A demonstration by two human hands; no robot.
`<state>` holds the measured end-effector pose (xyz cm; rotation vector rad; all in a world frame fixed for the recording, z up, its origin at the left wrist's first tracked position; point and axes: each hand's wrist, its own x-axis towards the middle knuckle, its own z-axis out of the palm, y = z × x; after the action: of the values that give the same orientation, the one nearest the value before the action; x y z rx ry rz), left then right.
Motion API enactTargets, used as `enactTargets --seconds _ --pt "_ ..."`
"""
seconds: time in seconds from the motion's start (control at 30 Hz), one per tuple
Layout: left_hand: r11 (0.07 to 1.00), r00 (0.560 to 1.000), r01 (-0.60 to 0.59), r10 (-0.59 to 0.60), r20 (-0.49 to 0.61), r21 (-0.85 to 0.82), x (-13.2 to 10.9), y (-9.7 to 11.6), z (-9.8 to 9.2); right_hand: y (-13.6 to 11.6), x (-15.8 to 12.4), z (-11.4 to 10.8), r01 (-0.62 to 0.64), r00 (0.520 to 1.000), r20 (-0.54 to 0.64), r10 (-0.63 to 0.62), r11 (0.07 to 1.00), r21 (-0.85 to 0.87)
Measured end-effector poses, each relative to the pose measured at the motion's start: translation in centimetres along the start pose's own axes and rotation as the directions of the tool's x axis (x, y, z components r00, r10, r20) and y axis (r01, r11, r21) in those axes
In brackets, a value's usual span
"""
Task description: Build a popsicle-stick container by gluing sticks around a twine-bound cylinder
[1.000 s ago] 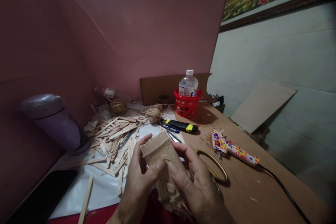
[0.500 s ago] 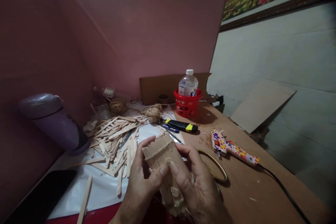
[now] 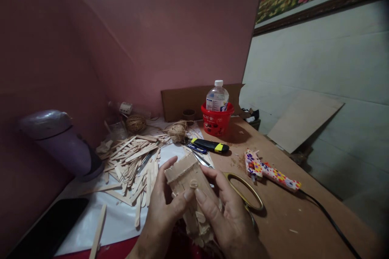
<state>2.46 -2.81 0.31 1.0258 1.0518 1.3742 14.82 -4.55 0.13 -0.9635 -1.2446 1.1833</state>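
Between my two hands is a small craft-stick model, tilted, with small rounded wooden pieces on its front. My left hand is closed round its left side, the thumb at a small piece near the middle. On the right side my right hand grips it, thumb also close to that small piece. The model's lower end is partly hidden by my right hand. Gold-handled scissors lie on the table just beyond my right hand, partly covered by it.
A heap of craft sticks lies on white paper at left, near a purple tumbler and a dark phone. Behind are twine balls, a utility knife and a red tub. A flower-patterned glue gun trails its cord at right.
The model has turned slightly in my hands and my fingers have shifted a little. More of the scissors shows beside my right hand.
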Motion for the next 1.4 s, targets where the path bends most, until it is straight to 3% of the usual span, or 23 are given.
enactTargets --seconds 0.5,0.97,1.1,1.4 --pt "1.0 1.0 0.025 -0.025 0.008 0.004 -0.06 -0.11 0.05 -0.25 -0.02 -0.1 -0.086 0.996 0.037 0.084 0.994 0.069" --pt "0.999 0.999 0.033 -0.033 0.005 -0.005 -0.22 0.11 0.26 -0.02 -0.12 -0.09 -0.076 0.996 0.047 0.071 0.99 0.116" --pt "0.995 0.998 0.056 -0.055 0.018 -0.078 -0.18 -0.08 0.03 0.06 -0.21 -0.15 -0.064 0.998 0.036 0.06 0.993 0.103" --pt "0.998 0.999 0.042 -0.043 -0.007 -0.054 0.02 -0.18 0.1 -0.32 -0.35 -0.31 -0.051 0.998 0.025 0.05 0.998 0.036"
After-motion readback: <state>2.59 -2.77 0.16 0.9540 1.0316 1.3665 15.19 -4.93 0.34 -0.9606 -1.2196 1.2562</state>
